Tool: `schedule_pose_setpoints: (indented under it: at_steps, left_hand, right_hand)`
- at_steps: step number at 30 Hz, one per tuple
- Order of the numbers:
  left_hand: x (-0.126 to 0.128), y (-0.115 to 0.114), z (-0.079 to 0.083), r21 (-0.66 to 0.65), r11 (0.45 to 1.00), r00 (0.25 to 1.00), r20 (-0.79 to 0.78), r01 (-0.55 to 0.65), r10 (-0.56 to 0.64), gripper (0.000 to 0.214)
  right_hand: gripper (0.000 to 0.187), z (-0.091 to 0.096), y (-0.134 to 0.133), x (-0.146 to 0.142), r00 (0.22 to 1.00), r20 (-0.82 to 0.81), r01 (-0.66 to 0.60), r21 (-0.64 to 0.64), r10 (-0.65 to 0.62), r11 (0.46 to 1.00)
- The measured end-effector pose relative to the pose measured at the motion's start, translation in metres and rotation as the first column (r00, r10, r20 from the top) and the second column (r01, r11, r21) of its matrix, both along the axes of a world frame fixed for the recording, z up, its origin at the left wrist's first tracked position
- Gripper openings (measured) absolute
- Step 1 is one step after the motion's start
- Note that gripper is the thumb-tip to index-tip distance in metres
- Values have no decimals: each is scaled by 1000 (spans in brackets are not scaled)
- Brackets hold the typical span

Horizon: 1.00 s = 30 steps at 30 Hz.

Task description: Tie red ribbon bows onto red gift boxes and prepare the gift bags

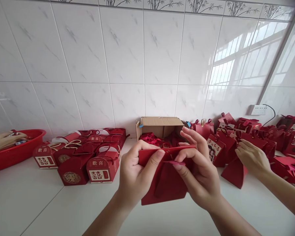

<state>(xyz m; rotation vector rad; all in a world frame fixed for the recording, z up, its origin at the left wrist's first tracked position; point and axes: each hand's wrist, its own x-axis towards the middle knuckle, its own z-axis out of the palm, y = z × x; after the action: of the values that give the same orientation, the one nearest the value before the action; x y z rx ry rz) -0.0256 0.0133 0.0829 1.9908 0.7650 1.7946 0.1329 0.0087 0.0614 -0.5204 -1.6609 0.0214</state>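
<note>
Between my hands a red paper gift box (164, 186) is held up over the white table. My left hand (136, 173) grips its upper left edge, the thumb on the near face and the fingers behind. My right hand (199, 173) is at the upper right of the box, with thumb and index finger pinching a dark pink ribbon (175, 162) by a small hole near the top edge. The other fingers of that hand are raised and bent. Behind the box stands an open cardboard box (159, 121) with red ribbons (149, 139) inside.
Several red candy boxes (98, 164) stand grouped at left. Another person's hand (7, 141) is over a red basin (30, 147) at far left. On the right, another hand (253, 157) touches red gift bags (233, 170). A power strip (258, 109) hangs by the tiled wall.
</note>
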Motion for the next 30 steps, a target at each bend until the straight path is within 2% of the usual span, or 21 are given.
schedule_pose_setpoints:
  at_steps: [4, 8, 13, 16, 20, 22, 24, 26, 28, 30]
  left_hand:
    - [2, -1, -3, 65, 997, 998, -51, 36, -33, 4]
    - [1, -3, -2, 18, 994, 994, -33, 106, -105, 9]
    - [3, -3, -1, -3, 996, 995, -52, 91, -91, 6]
    - [4, -1, -3, 31, 995, 993, -75, 96, -94, 6]
    - [3, 1, -7, 103, 979, 981, -106, 174, -163, 4]
    - [3, 1, -8, 89, 978, 974, -147, 188, -174, 19]
    - [5, 1, -10, 40, 993, 973, -209, 109, -99, 49]
    - [7, 2, -12, 11, 999, 963, -263, -53, 54, 66]
    - [8, 4, -12, 8, 985, 935, -314, -171, 164, 70]
    - [6, 7, -9, -19, 982, 912, -374, -187, 167, 63]
  right_hand:
    - [13, 0, -3, 1, 1000, -3, 14, 10, -14, 1000]
    - [12, 2, -5, 1, 1000, -3, 26, 28, -26, 999]
    - [15, 2, -4, -2, 997, -48, 62, 43, -59, 997]
    - [17, 0, -3, -5, 993, -99, 76, 58, -70, 995]
    - [26, -1, -2, -7, 982, -188, 31, 10, -28, 999]
    - [20, 0, -1, -5, 982, -186, 40, -9, -41, 999]
    - [13, 1, 2, -2, 982, -178, 70, -6, -70, 998]
    - [12, 3, 6, 1, 975, -194, 111, 10, -107, 994]
    - [14, 4, 10, 5, 963, -214, 174, 29, -164, 984]
    - [16, 6, 13, 7, 949, -225, 241, 54, -223, 969]
